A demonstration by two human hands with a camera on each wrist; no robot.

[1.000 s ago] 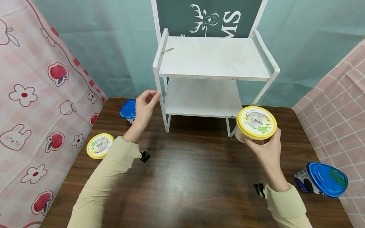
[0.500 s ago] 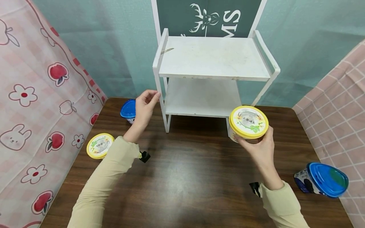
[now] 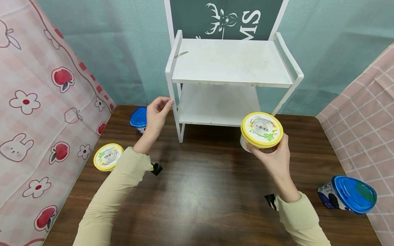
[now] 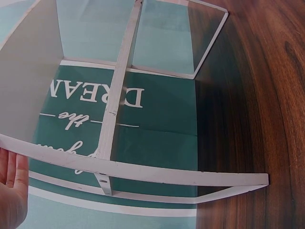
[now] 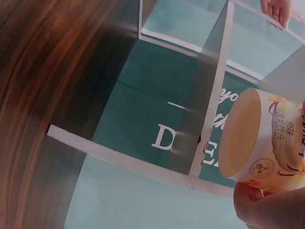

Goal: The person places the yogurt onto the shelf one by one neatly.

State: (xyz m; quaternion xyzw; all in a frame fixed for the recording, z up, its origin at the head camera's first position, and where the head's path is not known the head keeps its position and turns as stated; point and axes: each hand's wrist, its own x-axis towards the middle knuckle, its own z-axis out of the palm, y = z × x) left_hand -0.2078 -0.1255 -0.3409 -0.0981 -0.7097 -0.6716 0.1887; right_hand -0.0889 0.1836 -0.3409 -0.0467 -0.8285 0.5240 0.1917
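My right hand (image 3: 274, 157) grips a white paper tub (image 5: 281, 143) with a yellow-rimmed lid (image 3: 261, 130), lifted in front of the right end of the white two-tier shelf rack (image 3: 231, 63). In the right wrist view the tub's bare round bottom faces the camera and printing runs along its side. My left hand (image 3: 157, 114) is at the rack's left front post, thumb and fingers together against it. In the left wrist view the fingers (image 4: 13, 169) meet the rack's frame, their tips partly hidden by it.
A second yellow-lidded tub (image 3: 108, 157) sits at left, partly behind the left sleeve. One blue-lidded tub (image 3: 138, 117) stands behind the left hand, another (image 3: 354, 194) at far right. Curtains flank the brown table (image 3: 197, 198); a dark green printed panel (image 3: 226, 19) stands behind the rack.
My right hand has carried the yellow-lidded tub leftward and slightly up, in front of the rack's right leg. The left hand has stayed at the post.
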